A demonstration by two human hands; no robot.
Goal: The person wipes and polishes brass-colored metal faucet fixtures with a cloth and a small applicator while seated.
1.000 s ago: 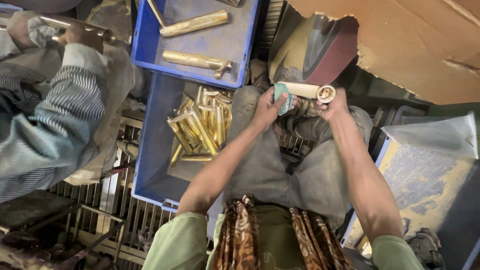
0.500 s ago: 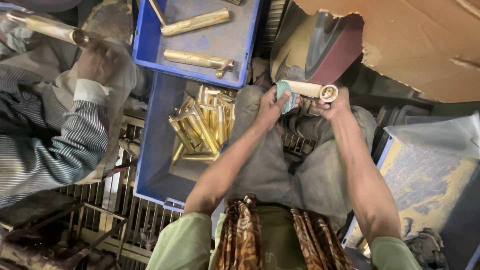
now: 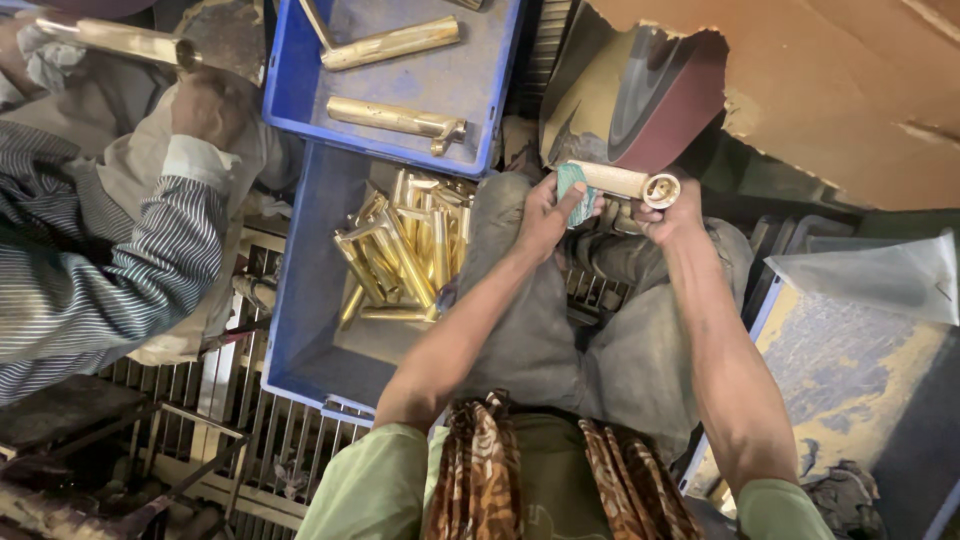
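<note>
My left hand (image 3: 548,213) and my right hand (image 3: 672,212) together hold a short brass tube (image 3: 622,180) level, just under a dark red sanding belt (image 3: 660,95). A green cloth pad (image 3: 572,190) is pinched between my left fingers and the tube's left end. My right hand grips the tube's open right end. Both hands hover above my knees in grey trousers.
A blue crate (image 3: 305,300) at my left holds several polished brass parts (image 3: 400,250). A second blue crate (image 3: 480,120) beyond it holds duller brass tubes. A person in a striped sleeve (image 3: 110,270) at far left holds another brass tube (image 3: 125,40). Brown cardboard (image 3: 830,80) lies at the upper right.
The tube stays near the belt while my hands shift slightly on it. The neighbour's hand has moved right and lower, the tube in their grip swinging with it.
</note>
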